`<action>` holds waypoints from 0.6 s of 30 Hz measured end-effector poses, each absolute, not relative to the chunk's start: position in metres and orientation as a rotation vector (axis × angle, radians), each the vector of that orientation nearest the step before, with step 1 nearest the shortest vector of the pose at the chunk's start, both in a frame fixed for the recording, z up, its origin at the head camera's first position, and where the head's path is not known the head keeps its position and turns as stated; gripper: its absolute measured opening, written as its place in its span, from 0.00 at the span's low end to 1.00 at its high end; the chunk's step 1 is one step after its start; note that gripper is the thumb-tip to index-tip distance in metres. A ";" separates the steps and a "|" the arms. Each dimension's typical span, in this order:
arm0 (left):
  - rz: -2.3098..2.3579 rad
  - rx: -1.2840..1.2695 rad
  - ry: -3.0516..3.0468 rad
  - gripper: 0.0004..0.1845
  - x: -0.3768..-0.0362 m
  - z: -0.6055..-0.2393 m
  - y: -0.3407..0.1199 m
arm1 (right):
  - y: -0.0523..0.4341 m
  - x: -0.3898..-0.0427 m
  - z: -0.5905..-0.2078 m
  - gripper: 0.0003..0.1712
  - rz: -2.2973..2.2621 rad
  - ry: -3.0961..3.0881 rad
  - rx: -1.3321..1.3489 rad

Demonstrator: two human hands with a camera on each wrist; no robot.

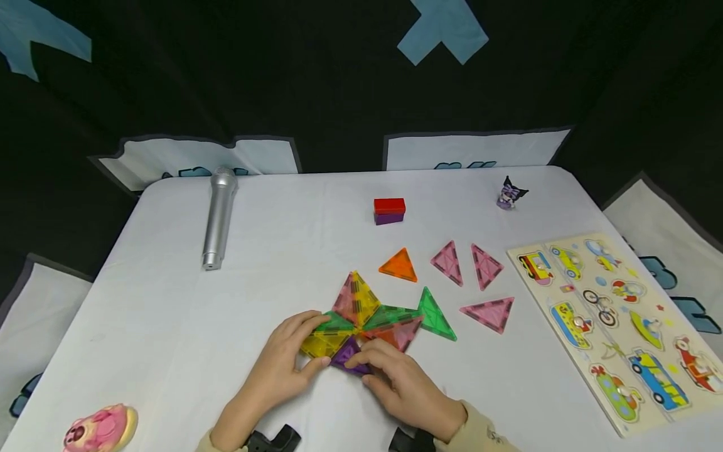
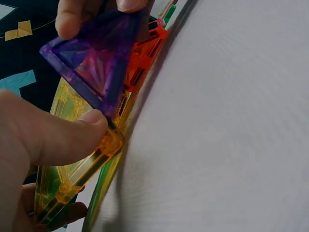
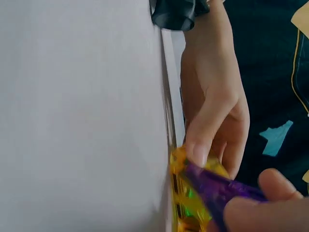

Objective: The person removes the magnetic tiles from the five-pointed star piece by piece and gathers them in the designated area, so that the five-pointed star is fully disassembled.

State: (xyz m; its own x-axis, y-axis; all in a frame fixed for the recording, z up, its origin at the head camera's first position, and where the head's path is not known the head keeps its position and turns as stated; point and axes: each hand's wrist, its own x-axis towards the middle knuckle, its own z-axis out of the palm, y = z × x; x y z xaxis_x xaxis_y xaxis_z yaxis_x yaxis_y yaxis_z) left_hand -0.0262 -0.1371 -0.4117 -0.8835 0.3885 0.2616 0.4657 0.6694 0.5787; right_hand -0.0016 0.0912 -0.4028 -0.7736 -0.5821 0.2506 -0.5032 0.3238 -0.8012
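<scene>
On the white table lies a star-like cluster of translucent magnetic triangle tiles in yellow, green, pink and orange. My left hand (image 1: 282, 355) grips its left side, fingers over the green tile (image 1: 337, 322) and thumb at the corner of the yellow tile (image 1: 322, 344). A purple triangle tile (image 2: 91, 63) is pinched between the thumb and fingers of my right hand (image 1: 398, 380). Its lower corner meets the left thumb tip beside the yellow tile in the left wrist view, and it tilts up from the cluster. The right hand partly covers the orange and pink tiles (image 1: 398, 333).
Loose tiles lie right of the cluster: green (image 1: 436, 315), orange (image 1: 400, 265) and several pink ones (image 1: 488, 314). Farther right is a wooden picture puzzle board (image 1: 607, 342). Red and purple blocks (image 1: 389, 211), a small figurine (image 1: 510, 193), a silver microphone (image 1: 219, 220) and a pink toy (image 1: 101, 430) stand around.
</scene>
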 end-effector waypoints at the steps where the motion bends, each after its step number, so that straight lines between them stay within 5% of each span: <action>1: -1.005 -0.707 -2.766 0.32 -0.026 -0.412 -0.137 | 0.092 -0.002 -0.402 0.19 -1.480 2.477 -1.010; 8: -0.994 -0.689 -2.795 0.32 -0.027 -0.411 -0.135 | 0.106 -0.003 -0.373 0.15 -1.714 2.412 -0.956; 14: -0.942 -0.698 -2.794 0.32 -0.027 -0.411 -0.135 | 0.163 -0.004 -0.368 0.19 -2.034 2.501 -0.863; 18: -0.894 -0.709 -2.788 0.32 -0.026 -0.412 -0.136 | 0.211 0.009 -0.378 0.18 -2.018 2.747 -0.396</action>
State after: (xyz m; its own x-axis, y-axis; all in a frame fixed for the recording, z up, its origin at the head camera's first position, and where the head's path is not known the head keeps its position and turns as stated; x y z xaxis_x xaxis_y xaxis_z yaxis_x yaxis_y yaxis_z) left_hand -0.0258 -0.1362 -0.4116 -0.8813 0.3957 0.2581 0.4720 0.7142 0.5168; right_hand 0.0089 0.2111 -0.3779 -0.9322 -0.0130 0.3618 -0.3491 0.2968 -0.8888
